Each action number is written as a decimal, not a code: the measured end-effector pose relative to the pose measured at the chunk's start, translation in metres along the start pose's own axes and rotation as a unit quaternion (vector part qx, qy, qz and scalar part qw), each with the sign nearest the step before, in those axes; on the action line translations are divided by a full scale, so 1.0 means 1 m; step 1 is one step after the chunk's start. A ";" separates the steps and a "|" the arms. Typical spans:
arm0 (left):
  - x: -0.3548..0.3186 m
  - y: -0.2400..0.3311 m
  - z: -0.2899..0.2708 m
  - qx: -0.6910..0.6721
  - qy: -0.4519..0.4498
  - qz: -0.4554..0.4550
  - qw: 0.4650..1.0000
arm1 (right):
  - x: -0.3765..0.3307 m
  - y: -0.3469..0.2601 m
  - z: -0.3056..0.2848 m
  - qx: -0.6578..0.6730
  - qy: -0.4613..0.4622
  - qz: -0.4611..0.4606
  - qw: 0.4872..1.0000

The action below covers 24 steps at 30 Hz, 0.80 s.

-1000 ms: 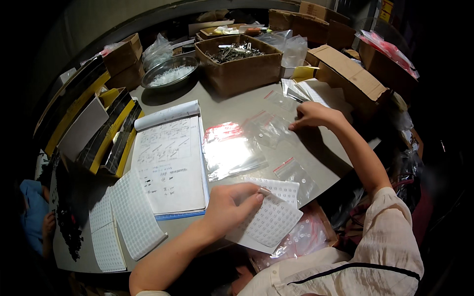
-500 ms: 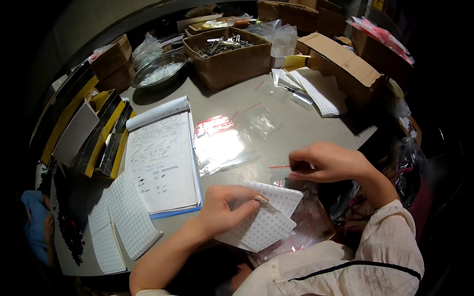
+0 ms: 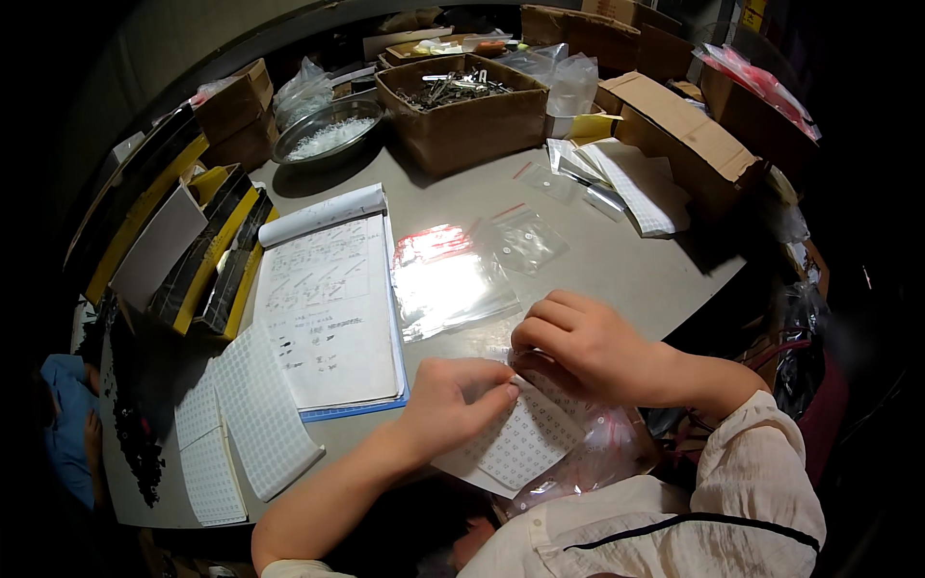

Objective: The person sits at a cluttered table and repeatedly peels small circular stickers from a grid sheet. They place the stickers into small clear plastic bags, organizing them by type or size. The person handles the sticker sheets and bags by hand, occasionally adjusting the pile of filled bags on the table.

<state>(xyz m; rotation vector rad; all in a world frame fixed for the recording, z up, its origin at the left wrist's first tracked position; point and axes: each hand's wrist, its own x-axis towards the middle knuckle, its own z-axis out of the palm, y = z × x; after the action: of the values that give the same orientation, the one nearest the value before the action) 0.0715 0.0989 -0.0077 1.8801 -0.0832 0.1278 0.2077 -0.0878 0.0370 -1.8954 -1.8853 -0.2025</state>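
My left hand (image 3: 455, 400) pinches white sticker sheets (image 3: 528, 433) printed with rows of small marks, thumb on top near the upper edge. The sheets bend down over my lap. Against that upper edge my right hand (image 3: 588, 347) is curled, its fingertips close to my left thumb. Whatever lies between the right fingers is hidden. Beyond both hands, clear zip bags (image 3: 453, 279) with red strips lie in a shiny pile on the table. A separate small zip bag (image 3: 525, 239) beside them has a small pale disc on it.
A clipboard (image 3: 332, 318) with handwritten pages lies left of the bags, with more sticker sheets (image 3: 252, 414) nearer me. At the back stand a carton (image 3: 462, 130) of metal parts and a bowl (image 3: 328, 144) of clear pieces. Black-and-yellow boxes (image 3: 217, 241) line the left. Another person's blue sleeve (image 3: 67, 414) shows far left.
My right hand has moved left and down from a small red-striped bag to the edge of the sticker sheets. My left hand keeps its hold. The view has shifted slightly.
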 end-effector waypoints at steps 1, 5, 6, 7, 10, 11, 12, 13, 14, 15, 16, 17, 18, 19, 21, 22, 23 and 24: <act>0.000 0.000 0.000 -0.002 0.000 -0.008 1.000 | 0.001 -0.001 0.002 -0.027 0.015 -0.020 0.999; 0.001 -0.004 -0.001 -0.012 -0.006 -0.036 0.999 | -0.003 -0.001 0.011 -0.101 0.049 -0.084 0.990; 0.002 -0.005 -0.002 -0.016 -0.011 -0.041 0.999 | -0.004 0.002 0.013 -0.085 0.043 -0.088 0.992; 0.002 -0.006 -0.003 -0.020 -0.015 -0.046 0.999 | -0.004 0.006 0.014 -0.070 0.036 -0.093 0.993; 0.002 -0.005 -0.002 -0.063 -0.007 -0.069 0.996 | 0.006 0.026 -0.008 0.056 0.009 -0.004 0.998; 0.003 -0.005 -0.002 -0.060 -0.012 -0.072 0.996 | 0.010 0.051 -0.014 0.082 0.039 0.006 0.996; 0.003 -0.006 -0.003 -0.056 -0.013 -0.078 0.995 | 0.019 0.067 -0.017 0.120 0.020 0.135 0.983; 0.005 -0.005 -0.003 -0.053 -0.020 -0.078 0.995 | 0.021 0.105 -0.015 0.112 0.017 0.165 0.980; 0.004 -0.007 -0.003 -0.056 -0.021 -0.081 0.995 | 0.033 0.126 -0.025 0.064 -0.053 0.208 0.975; 0.003 -0.009 -0.003 -0.058 -0.022 -0.082 0.995 | 0.040 0.147 -0.028 0.053 -0.107 0.231 0.966; 0.004 -0.010 -0.003 -0.061 -0.023 -0.083 0.994 | 0.046 0.159 -0.029 0.075 -0.144 0.269 0.949; 0.006 -0.007 -0.004 -0.065 -0.030 -0.089 0.993 | 0.047 0.171 -0.025 0.085 -0.149 0.271 0.947; 0.006 -0.005 -0.005 -0.071 -0.033 -0.099 0.992 | 0.048 0.182 -0.018 0.097 -0.158 0.269 0.945; 0.007 -0.002 -0.005 -0.078 -0.041 -0.107 0.990 | 0.045 0.187 -0.014 0.052 -0.153 0.264 0.951; 0.007 0.001 -0.005 -0.067 -0.038 -0.106 0.991 | 0.043 0.186 -0.008 -0.032 -0.143 0.252 0.957; 0.006 0.001 -0.005 -0.061 -0.037 -0.108 0.992 | 0.046 0.184 -0.010 -0.060 -0.183 0.277 0.941; 0.005 0.002 -0.005 -0.062 -0.033 -0.111 0.991 | 0.048 0.183 -0.018 -0.088 -0.222 0.302 0.923; 0.003 0.003 -0.005 -0.063 -0.030 -0.114 0.991 | 0.053 0.174 -0.028 -0.117 -0.260 0.325 0.902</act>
<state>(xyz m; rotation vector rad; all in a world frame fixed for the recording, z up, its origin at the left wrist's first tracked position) 0.0742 0.1028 -0.0034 1.7542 0.0815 -0.0890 0.3865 -0.0442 0.0459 -2.8440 -1.4216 0.3415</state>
